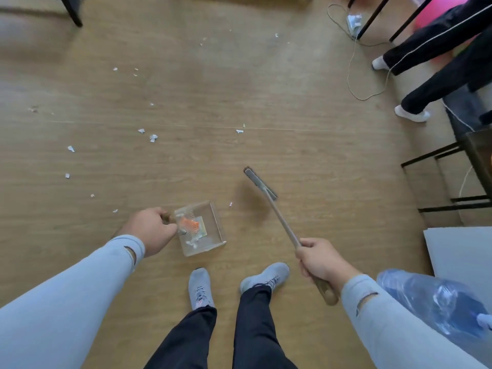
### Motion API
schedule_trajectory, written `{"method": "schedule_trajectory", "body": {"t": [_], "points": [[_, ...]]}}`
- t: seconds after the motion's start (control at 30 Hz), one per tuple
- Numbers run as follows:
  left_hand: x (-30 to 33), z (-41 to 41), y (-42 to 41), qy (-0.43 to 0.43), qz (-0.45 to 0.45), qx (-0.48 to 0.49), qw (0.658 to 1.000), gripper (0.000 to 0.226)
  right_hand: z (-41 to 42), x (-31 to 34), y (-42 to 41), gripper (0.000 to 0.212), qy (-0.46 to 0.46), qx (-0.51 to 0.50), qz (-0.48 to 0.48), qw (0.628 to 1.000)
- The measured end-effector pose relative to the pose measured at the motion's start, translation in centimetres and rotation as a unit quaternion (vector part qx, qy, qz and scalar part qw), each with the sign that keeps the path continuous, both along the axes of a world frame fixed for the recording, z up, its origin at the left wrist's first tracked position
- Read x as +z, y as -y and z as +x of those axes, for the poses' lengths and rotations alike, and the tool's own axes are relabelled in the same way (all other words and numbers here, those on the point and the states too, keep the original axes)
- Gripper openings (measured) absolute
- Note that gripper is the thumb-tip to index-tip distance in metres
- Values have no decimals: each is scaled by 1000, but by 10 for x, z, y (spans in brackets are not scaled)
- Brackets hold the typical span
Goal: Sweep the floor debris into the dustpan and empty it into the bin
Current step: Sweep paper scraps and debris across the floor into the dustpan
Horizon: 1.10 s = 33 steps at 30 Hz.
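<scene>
Wood floor [239, 102] scattered with scraps [153, 137]; my left hand [149, 230] grips the dustpan [202, 227], mouth facing right; my right hand [320, 261] grips the broom [282, 222], head up-left.

sleeves [80, 283]: pale blue, slit near each cuff | trousers [255, 331]: black | shoes [200, 288]: grey, laced

Pale wooden floor [239, 89] with dark chair legs [73, 12] top left and black metal frames [447, 203] right.
</scene>
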<state>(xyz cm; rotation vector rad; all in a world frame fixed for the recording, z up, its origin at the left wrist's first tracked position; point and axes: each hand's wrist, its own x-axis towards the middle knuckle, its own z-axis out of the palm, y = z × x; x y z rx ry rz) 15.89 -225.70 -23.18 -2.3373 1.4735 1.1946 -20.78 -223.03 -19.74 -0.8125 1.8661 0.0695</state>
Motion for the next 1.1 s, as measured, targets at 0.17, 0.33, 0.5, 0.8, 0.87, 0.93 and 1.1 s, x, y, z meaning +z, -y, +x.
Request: {"method": "schedule_trajectory", "body": {"t": [0.17, 0.33, 0.5, 0.8, 0.87, 0.93, 1.1], "points": [[2, -1, 0, -3, -1, 4, 1000, 11, 24, -48, 41, 39, -52, 111, 31, 992], [4, -2, 4, -13, 6, 13, 1000, 6, 65, -47, -3, 29, -13, 148, 102, 984], [4, 0, 4, -27, 10, 18, 999, 11, 18, 13, -33, 46, 98, 33, 137, 985], [7, 3, 2, -39, 18, 17, 999, 14, 31, -6, -17, 44, 14, 49, 64, 997], [9, 4, -1, -29, 17, 10, 999, 14, 52, -16, -17, 41, 6, 56, 76, 996], [9, 4, -3, -32, 11, 12, 999, 11, 67, -14, -25, 45, 31, 49, 107, 993], [14, 3, -7, -46, 20, 21, 999, 5, 27, 15, -32, 34, 173, -107, 160, 966]]}}
